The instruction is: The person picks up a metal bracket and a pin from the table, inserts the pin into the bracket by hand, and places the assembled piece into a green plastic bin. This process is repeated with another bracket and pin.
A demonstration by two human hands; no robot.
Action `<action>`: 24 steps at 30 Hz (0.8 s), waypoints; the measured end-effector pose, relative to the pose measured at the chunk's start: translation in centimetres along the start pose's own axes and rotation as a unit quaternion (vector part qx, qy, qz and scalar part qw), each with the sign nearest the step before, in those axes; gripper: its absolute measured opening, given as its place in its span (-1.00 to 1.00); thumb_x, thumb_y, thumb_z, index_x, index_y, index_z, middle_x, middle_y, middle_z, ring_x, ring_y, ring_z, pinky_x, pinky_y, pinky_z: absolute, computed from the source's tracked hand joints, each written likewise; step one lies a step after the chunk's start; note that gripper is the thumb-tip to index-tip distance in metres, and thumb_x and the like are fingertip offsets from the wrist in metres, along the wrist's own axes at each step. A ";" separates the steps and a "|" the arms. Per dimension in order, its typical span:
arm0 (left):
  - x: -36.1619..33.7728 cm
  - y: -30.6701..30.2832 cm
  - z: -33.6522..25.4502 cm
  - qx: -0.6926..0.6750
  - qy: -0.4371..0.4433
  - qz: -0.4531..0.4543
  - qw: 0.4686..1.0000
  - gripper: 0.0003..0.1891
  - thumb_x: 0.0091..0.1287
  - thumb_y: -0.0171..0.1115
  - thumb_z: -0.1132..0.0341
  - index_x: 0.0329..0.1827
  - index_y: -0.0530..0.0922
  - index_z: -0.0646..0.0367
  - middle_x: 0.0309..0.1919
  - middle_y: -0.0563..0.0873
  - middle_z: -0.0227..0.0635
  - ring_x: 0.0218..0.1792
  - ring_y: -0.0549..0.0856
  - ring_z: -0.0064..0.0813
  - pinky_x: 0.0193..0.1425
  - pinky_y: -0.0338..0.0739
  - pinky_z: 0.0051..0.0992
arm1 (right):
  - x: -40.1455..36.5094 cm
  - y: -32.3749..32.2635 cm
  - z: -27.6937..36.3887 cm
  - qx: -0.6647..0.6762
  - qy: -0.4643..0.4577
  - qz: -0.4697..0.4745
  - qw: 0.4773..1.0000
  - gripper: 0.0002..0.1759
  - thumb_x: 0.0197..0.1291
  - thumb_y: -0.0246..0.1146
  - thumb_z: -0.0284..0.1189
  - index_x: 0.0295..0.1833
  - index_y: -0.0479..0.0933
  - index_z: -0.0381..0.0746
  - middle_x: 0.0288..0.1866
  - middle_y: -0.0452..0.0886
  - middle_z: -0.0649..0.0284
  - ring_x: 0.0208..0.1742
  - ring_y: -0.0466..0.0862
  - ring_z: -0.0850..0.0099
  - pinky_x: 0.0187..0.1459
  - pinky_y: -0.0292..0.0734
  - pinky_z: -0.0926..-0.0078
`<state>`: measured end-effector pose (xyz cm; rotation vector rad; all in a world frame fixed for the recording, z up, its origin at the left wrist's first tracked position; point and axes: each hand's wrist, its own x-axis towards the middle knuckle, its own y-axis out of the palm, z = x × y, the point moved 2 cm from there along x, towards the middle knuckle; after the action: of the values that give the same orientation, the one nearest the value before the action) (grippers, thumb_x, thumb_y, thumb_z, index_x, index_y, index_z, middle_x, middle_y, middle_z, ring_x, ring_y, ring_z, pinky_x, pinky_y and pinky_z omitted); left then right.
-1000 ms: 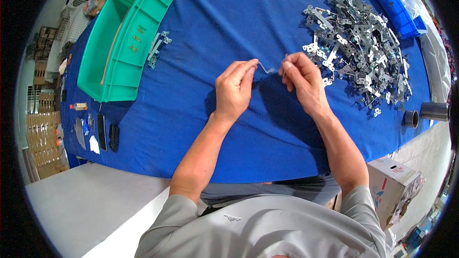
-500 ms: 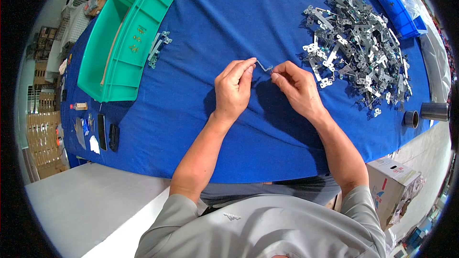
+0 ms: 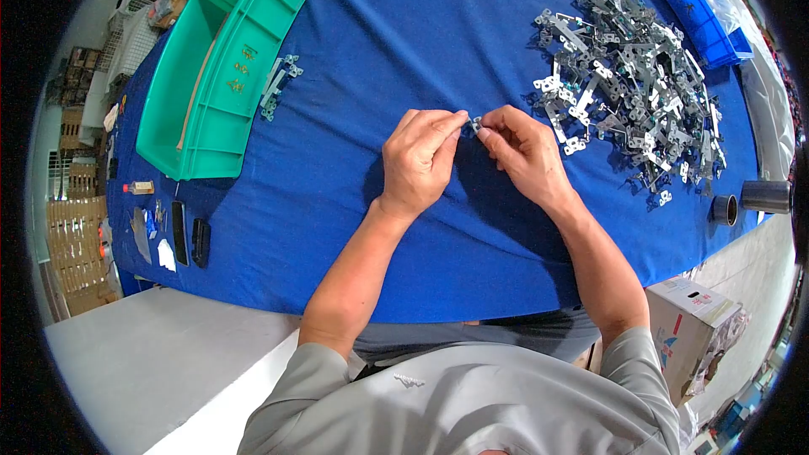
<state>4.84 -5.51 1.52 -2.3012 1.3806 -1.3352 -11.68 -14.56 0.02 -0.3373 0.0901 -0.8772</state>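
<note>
Between my two hands is a small metal bracket, mostly hidden by fingers. My right hand pinches its right side with thumb and forefinger. The fingertips of my left hand are pressed together at the bracket's left end. Both hands are just above the blue cloth. To their right lies a large heap of similar metal brackets. A few more brackets lie beside the green bin at the left.
A green plastic bin stands at the left, a blue bin at the far right. Dark cylinders sit near the right edge. Black objects and small tools lie at the left edge. A cardboard box is below the table.
My left hand has moved slightly right, closer to my right hand. The bracket has turned, and less of it shows between the fingers.
</note>
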 end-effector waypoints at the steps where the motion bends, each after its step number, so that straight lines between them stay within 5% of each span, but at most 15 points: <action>1: 0.0 -0.1 -0.1 -0.002 0.005 0.007 1.000 -0.81 0.36 0.33 0.57 -0.01 0.79 0.26 -0.15 0.82 -0.14 -0.20 0.77 -0.21 -0.07 0.66 -0.34 | 0.0 -0.1 0.1 -0.026 -0.037 -0.018 0.999 -0.83 0.40 0.35 -0.45 -0.01 0.60 -0.31 -0.35 0.64 0.26 -0.44 0.59 0.48 -0.37 0.50 0.45; 3: 0.1 -0.1 -0.2 -0.008 0.007 0.017 1.000 -0.80 0.36 0.32 0.58 -0.01 0.79 0.26 -0.16 0.82 -0.13 -0.20 0.77 -0.20 -0.07 0.66 -0.34 | 0.1 -0.2 0.6 -0.077 -0.111 -0.054 0.989 -0.83 0.40 0.35 -0.46 0.00 0.60 -0.31 -0.38 0.61 0.30 -0.46 0.55 0.48 -0.38 0.48 0.46; 8: -0.2 0.2 0.4 -0.016 -0.004 0.005 1.000 -0.80 0.39 0.29 0.58 0.00 0.78 0.27 -0.18 0.82 -0.14 -0.23 0.78 -0.30 -0.11 0.67 -0.37 | 0.3 -0.6 -0.1 0.114 -0.015 -0.077 0.990 -0.84 0.51 0.27 -0.42 -0.03 0.59 -0.31 -0.40 0.58 0.36 -0.44 0.51 0.57 -0.40 0.45 0.53; 12: -0.7 0.0 1.6 -0.071 -0.185 -0.017 0.980 -0.81 0.54 0.22 0.48 0.07 0.76 0.26 -0.18 0.82 -0.27 -0.32 0.75 -0.62 -0.38 0.63 -0.57 | -0.2 -0.2 0.8 0.112 0.040 -0.005 0.993 -0.80 0.56 0.22 -0.39 0.01 0.62 -0.32 -0.34 0.68 0.33 -0.38 0.61 0.61 -0.34 0.53 0.57; 21: -0.7 0.4 1.6 -0.072 -0.143 -0.017 0.987 -0.80 0.53 0.23 0.49 0.09 0.75 0.26 -0.17 0.82 -0.28 -0.35 0.74 -0.65 -0.48 0.59 -0.62 | -0.3 0.2 1.0 0.059 0.014 0.030 0.998 -0.82 0.51 0.28 -0.42 0.01 0.63 -0.32 -0.35 0.72 0.26 -0.38 0.65 0.58 -0.33 0.55 0.51; 24: -0.5 0.2 1.1 -0.062 -0.141 -0.010 0.988 -0.80 0.50 0.24 0.51 0.07 0.76 0.27 -0.16 0.82 -0.23 -0.32 0.76 -0.57 -0.36 0.64 -0.55 | -0.3 0.2 0.4 0.019 0.000 0.021 1.000 -0.83 0.48 0.30 -0.42 -0.01 0.62 -0.32 -0.41 0.68 0.23 -0.43 0.62 0.55 -0.37 0.50 0.48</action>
<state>5.49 -5.56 0.48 -2.4704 1.3834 -0.9064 -11.62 -14.13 0.31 -0.2983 0.0793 -0.8365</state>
